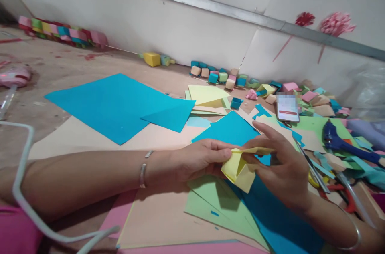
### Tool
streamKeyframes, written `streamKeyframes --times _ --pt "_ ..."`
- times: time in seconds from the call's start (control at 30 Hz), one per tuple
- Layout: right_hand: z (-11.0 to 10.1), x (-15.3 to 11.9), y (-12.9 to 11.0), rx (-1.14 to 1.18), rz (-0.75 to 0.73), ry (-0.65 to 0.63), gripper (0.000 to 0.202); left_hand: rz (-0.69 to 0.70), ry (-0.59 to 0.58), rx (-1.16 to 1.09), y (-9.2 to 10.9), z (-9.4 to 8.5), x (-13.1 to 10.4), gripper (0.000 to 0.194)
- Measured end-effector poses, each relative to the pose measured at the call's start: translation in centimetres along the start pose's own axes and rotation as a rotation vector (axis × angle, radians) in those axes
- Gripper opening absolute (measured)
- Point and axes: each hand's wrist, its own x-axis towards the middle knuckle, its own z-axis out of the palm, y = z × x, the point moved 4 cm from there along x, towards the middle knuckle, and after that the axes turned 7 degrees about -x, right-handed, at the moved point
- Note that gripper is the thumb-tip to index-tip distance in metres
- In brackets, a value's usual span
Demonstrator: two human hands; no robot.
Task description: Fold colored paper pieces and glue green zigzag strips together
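Note:
A partly folded piece of yellow paper (239, 168) is held up between both hands over the work surface. My left hand (200, 160) pinches its left edge with thumb and fingers. From the right, my right hand (281, 166) grips the upper fold, its index finger stretched out along the top. A silver bangle sits on each wrist. Under the hands lie blue (270, 214), green (219, 206) and peach (162, 218) paper sheets.
A large blue sheet (117, 103) lies at the left centre. Small folded paper boxes (222, 75) line the wall. A phone (287, 107), a blue glue gun (339, 140), scissors (345, 196) and paper scraps crowd the right. A white cable (27, 190) loops at the left.

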Motion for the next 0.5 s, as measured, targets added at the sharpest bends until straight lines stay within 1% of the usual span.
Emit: streamKeyframes --times 0.1,0.2,0.27,0.37,0.43,0.5 --pt "0.17 -0.04 0.09 0.085 0.025 0.002 0.067 0.002 -0.011 -0.014 -0.14 0.0 0.11 0.053" --pt "0.19 0.29 -0.23 0.193 0.07 -0.054 0.063 -0.008 -0.009 -0.043 -0.32 0.08 0.11 0.056" --pt "0.25 0.58 -0.52 0.22 0.091 -0.133 0.05 -0.026 0.0 -0.054 -0.46 0.13 0.01 0.049" --pt "0.35 0.84 -0.64 0.207 0.091 -0.216 0.019 -0.056 0.011 -0.045 -0.51 0.2 -0.15 0.035" --pt "0.41 0.9 -0.43 0.196 0.094 -0.214 0.011 -0.064 0.003 -0.026 -0.39 0.25 -0.17 0.036" --pt "0.55 0.88 -0.2 0.166 0.088 -0.195 0.01 -0.065 -0.025 0.015 -0.27 0.32 -0.16 0.043"
